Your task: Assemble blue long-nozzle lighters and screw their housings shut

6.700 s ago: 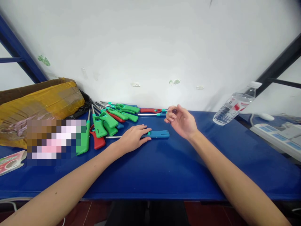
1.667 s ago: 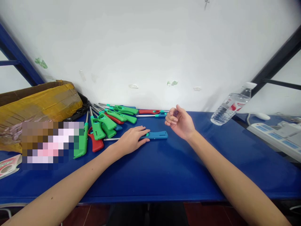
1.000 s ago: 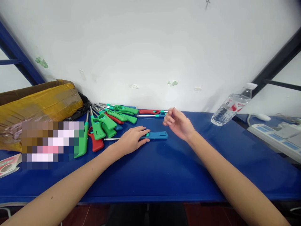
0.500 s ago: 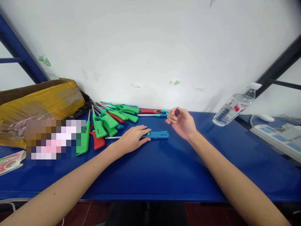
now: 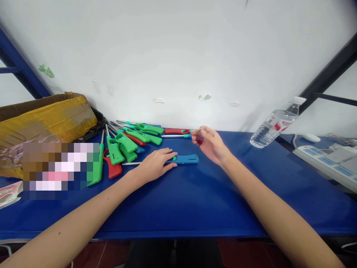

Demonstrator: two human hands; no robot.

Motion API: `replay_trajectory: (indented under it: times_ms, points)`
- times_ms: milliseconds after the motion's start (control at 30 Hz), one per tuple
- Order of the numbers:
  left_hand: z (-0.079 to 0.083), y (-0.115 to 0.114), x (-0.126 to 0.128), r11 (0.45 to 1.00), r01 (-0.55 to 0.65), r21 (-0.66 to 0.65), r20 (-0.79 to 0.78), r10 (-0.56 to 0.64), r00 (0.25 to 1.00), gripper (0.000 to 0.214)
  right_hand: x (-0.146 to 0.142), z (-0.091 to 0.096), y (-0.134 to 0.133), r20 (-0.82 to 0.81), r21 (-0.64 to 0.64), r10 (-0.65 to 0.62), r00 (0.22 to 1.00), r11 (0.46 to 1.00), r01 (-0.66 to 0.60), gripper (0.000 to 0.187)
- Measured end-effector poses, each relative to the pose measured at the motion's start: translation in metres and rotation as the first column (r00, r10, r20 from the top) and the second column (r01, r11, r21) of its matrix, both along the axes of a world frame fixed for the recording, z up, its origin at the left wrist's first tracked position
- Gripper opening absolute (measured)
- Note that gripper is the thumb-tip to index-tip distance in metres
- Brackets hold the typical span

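A blue long-nosed lighter (image 5: 186, 159) lies sideways on the table, its metal tube pointing left. My left hand (image 5: 154, 163) lies over its trigger part, fingers on the far side and thumb on the near side, holding it down. My right hand (image 5: 210, 145) is raised beyond the lighter's right end, fingers curled round the dark red handle of a small screwdriver (image 5: 199, 140). The screwdriver's tip cannot be made out. Left of my left hand is a heap of lighters, among them a green lighter (image 5: 114, 150) and a red lighter (image 5: 113, 167).
A red lighter (image 5: 175, 131) lies by the wall. At the left stands a taped cardboard box (image 5: 55, 115), with a blurred-out patch before it. On the right are a water bottle (image 5: 275, 124) and a white power strip (image 5: 320, 160). The blue table (image 5: 181, 208) ends close to me.
My right hand has turned and tipped the screwdriver, so its handle now sits lower and further left. My left hand and the blue lighter stay together; the view has shifted slightly.
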State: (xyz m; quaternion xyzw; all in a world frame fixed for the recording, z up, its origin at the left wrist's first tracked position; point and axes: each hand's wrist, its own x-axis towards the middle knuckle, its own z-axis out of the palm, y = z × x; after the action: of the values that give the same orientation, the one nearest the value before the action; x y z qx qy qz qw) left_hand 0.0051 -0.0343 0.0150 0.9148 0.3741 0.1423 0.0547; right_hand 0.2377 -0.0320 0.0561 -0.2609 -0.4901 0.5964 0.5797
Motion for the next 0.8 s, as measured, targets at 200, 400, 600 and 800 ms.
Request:
replay_trajectory:
  times_ms: [200,400,600,800]
  points:
    - [0.001,0.0,0.0,1.0,-0.003,-0.013,0.026,0.003,1.0,0.047,-0.002,0.007,-0.003,-0.016,-0.015,0.03,0.999,0.999,-0.03,0.03]
    - [0.001,0.0,0.0,1.0,0.003,-0.007,0.01,-0.003,1.0,0.047,0.001,0.011,-0.002,-0.066,-0.073,0.04,0.997,0.996,-0.044,0.031]
    - [0.0,0.0,0.0,1.0,0.002,-0.005,0.027,-0.002,1.0,0.048,-0.001,0.006,0.001,-0.04,-0.054,-0.009,0.999,0.999,0.006,0.028]
    - [0.0,0.0,0.0,1.0,0.0,-0.01,0.009,0.001,1.0,0.048,0.001,0.001,0.005,0.01,0.0,-0.148,0.989,0.989,0.148,0.031]
